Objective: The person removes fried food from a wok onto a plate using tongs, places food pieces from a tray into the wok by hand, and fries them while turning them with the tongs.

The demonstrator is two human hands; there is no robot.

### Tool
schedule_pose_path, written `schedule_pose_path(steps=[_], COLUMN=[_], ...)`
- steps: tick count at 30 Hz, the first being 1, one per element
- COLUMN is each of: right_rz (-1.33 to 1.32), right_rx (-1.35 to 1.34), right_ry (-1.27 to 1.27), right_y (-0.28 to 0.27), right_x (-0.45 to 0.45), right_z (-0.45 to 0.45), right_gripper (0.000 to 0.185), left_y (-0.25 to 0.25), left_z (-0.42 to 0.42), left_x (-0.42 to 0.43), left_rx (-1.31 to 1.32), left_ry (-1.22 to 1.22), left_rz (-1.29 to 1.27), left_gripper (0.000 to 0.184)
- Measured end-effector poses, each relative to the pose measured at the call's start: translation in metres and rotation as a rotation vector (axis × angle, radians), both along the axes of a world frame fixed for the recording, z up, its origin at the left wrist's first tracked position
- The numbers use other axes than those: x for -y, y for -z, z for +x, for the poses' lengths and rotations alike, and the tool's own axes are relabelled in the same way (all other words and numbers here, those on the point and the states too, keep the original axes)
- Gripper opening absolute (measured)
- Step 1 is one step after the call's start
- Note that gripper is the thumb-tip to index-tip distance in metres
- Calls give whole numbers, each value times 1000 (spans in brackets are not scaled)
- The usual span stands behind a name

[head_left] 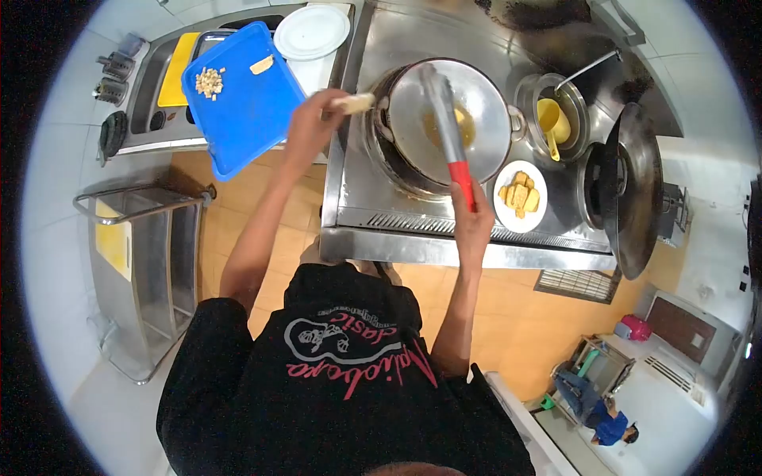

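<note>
My left hand (314,123) pinches a pale tempeh-like slice (354,104) at the left rim of a two-handled metal wok (496,103). A little oil lies in the wok's bottom, where a small yellowish piece shows partly behind the tongs. Closed around the red handle of metal tongs (449,131) is my right hand (474,226); the tongs' blurred metal end reaches over the wok. On a blue tray (254,111) to the left lie diced pale cubes (209,82) and one more slice (262,65). Browned fried pieces (520,195) sit on a white plate (502,213) beside the wok.
A metal pot (583,103) with a yellow scoop (553,123) and a ladle stands right of the wok. Farther right, a large dark wok (639,190) leans upright. A white lid (312,32) lies behind the tray. A person in blue (609,424) sits at lower right.
</note>
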State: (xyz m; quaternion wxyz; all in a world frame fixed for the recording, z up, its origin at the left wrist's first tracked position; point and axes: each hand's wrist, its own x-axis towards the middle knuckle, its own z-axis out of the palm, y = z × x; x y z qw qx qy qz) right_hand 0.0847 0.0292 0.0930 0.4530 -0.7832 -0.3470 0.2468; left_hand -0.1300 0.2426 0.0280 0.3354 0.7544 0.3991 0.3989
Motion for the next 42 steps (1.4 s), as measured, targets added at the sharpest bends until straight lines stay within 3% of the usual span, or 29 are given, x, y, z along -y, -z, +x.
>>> schedule_pose_path(steps=[6,8,9,14,21,24,30,37,42], right_rz=[-70,-105,-150,-93,-12,-45,-120,-126,-107], right_rx=[-91,-124,-155,-115,-89,-36,20,96,-10], right_ry=[105,124,140,122,84,41,-31,-119,-153], right_y=[6,1,-1,15,25,22,30,30,25], right_x=[59,71,76,96,102,101,92,72,44], right_z=[45,52,55,73,84,85,83,69,42], right_gripper=[40,41,42,41,41,42,43,40,40], left_y=[-3,17,20,55,63,50,-6,-16,7], left_z=[92,115,125,159,174,167,121,44,-11], left_x=[56,64,68,78,81,83,75,66,51], left_rx=[-223,-292,-293,-398,-581,-414,-167,-117,-153], left_ry=[179,237,235,315,336,251,60,-187,-289], left_rz=[10,283,291,204,144,10,54,-53,-49], left_gripper=[24,21,21,15,16,21,24,20,17])
